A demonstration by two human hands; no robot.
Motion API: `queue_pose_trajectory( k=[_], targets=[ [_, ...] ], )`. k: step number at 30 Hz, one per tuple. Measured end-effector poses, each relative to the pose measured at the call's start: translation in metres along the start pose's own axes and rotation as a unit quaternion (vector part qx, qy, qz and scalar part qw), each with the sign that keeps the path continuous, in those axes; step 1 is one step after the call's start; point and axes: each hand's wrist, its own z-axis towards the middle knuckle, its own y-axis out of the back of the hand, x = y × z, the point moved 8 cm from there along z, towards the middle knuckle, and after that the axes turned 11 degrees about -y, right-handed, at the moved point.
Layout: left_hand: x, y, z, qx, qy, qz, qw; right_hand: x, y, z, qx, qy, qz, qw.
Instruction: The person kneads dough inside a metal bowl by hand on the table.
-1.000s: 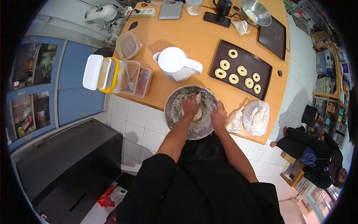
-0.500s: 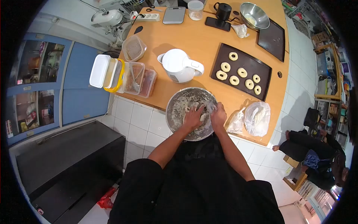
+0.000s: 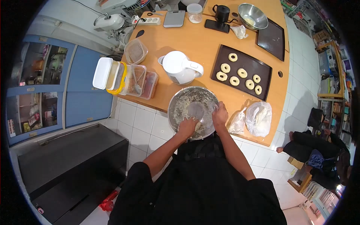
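A metal mixing bowl (image 3: 175,108) sits at the table's front edge, close against my body, its inner wall smeared with flour and dough. My left hand (image 3: 188,126) is down inside it, fingers curled into pale dough (image 3: 197,126) at the near side; much of that dough is hidden by the hand. Over the bowl's right rim, my right hand (image 3: 220,114) is closed and grips the edge. Just beyond the bowl stands a white electric kettle (image 3: 178,65).
A dark tray (image 3: 247,69) of several dough rings lies to the right. Flour bags (image 3: 258,119) rest at the front right corner. Plastic containers (image 3: 135,80) crowd the left edge. Farther back are a scale (image 3: 174,18), a black pot (image 3: 222,13) and a steel bowl (image 3: 253,17). Another person (image 3: 318,150) is at far right.
My left hand has moved from the bowl's middle toward its near side, its fingers now more curled, baring the bowl's bottom. My right hand stays on the rim.
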Motion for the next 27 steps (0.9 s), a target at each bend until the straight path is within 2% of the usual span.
queue_pose_trajectory(
  k=[3,11,18,21,24,27],
  targets=[
    [0.006,0.002,0.003,0.024,0.001,-0.047,0.999,-0.002,-0.001,0.001,-0.002,0.012,-0.021,1.0],
    [-0.009,-0.013,0.015,-0.027,0.08,-0.093,0.992,0.0,-0.003,-0.004,0.016,-0.016,0.007,1.0],
    [0.006,-0.021,0.057,-0.139,0.087,-0.083,0.983,-0.002,-0.003,-0.003,0.031,-0.009,0.014,0.999],
    [0.023,-0.025,0.073,-0.234,0.072,-0.086,0.966,0.002,-0.003,0.0,0.035,-0.003,0.015,0.999],
    [0.036,-0.018,0.084,-0.214,0.096,-0.058,0.97,-0.003,-0.005,-0.001,0.023,0.015,0.032,0.999],
    [0.056,-0.015,0.089,-0.34,0.15,-0.049,0.927,0.003,0.001,-0.004,0.01,0.022,0.029,0.999]
  ],
)
